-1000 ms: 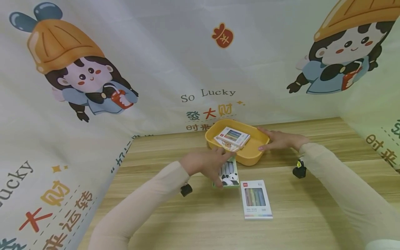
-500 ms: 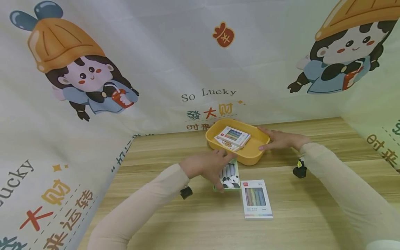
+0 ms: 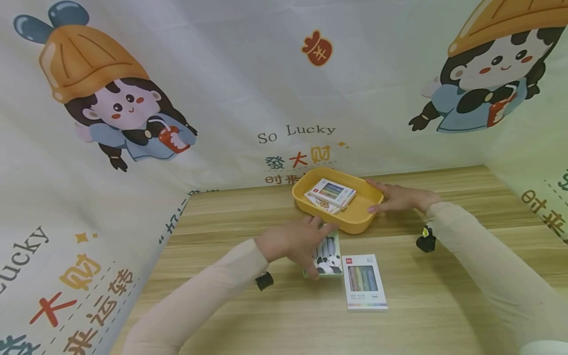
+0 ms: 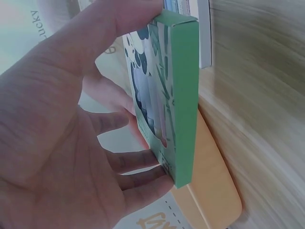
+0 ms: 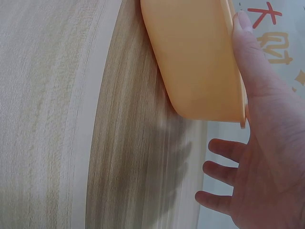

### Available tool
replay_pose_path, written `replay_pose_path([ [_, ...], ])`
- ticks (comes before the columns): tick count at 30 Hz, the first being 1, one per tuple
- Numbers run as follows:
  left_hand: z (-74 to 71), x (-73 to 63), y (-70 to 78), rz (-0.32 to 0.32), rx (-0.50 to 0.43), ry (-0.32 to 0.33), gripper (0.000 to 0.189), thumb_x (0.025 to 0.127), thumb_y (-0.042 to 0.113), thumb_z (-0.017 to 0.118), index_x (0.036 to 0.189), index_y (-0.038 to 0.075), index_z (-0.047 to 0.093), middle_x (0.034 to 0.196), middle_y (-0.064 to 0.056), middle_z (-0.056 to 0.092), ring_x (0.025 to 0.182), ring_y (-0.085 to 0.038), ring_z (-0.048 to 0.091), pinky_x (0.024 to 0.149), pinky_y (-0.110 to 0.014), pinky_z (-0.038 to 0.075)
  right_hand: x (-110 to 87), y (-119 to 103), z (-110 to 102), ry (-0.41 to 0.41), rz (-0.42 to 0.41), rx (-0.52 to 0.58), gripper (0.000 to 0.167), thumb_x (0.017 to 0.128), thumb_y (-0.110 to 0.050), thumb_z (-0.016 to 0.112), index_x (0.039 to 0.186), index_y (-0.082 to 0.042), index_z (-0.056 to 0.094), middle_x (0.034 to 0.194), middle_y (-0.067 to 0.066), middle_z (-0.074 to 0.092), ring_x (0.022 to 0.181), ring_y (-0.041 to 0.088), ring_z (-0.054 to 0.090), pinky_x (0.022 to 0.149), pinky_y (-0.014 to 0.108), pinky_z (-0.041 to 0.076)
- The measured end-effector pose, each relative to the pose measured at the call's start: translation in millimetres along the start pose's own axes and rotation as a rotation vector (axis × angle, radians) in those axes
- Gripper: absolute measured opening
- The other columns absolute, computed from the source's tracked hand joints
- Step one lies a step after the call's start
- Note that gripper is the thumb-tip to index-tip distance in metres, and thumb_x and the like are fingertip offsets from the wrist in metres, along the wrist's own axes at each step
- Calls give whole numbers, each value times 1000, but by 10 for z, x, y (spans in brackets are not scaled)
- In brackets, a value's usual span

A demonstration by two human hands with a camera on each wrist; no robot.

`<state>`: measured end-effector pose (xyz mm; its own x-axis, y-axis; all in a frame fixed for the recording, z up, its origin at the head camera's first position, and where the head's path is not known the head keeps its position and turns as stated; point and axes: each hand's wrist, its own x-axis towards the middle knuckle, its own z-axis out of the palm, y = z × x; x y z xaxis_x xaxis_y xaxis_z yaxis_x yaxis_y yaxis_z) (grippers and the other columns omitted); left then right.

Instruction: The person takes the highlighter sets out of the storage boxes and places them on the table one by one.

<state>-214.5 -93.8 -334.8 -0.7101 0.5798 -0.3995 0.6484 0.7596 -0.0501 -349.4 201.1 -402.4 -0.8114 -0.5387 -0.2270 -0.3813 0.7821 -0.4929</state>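
My left hand (image 3: 293,241) spans the green panda-print crayon box (image 4: 183,105), with the thumb on one end and fingertips at the other. This box stands just in front of the yellow tray (image 3: 355,227), and a window in its face shows pale sticks. At the tray's right end my right hand (image 3: 399,198) holds the rim. The right wrist view shows the thumb (image 5: 248,43) along that rim and the other fingers hanging free below. Inside the tray a white crayon box (image 3: 334,192) lies over another flat box (image 3: 324,205) with a cartoon print.
A second white crayon box (image 3: 365,283) lies flat on the wooden table (image 3: 275,315), close to the right of the panda box. Behind the tray hangs a printed cloth (image 3: 230,88), which also closes off both sides.
My left hand has drawn the panda box slightly toward me, away from the tray and nearer the loose white box. My right hand and the tray look unmoved.
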Motion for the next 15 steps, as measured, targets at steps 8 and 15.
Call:
replay_pose_path([
  [8, 36, -6, 45, -13, -14, 3, 118, 67, 53, 86, 159, 27, 16, 156, -11, 32, 138, -26, 40, 114, -42, 43, 3, 18, -2, 3, -3, 2, 105, 89, -60, 62, 160, -12, 2, 163, 28, 13, 147, 52, 21, 118, 68, 21],
  [15, 56, -26, 101, -9, 5, 7, 120, 67, 54, 86, 159, 25, 15, 159, -12, 30, 142, -28, 36, 118, -42, 39, -16, -9, -6, 4, 11, -4, 105, 88, -61, 62, 160, -13, 2, 162, 29, 15, 146, 53, 22, 117, 70, 22],
])
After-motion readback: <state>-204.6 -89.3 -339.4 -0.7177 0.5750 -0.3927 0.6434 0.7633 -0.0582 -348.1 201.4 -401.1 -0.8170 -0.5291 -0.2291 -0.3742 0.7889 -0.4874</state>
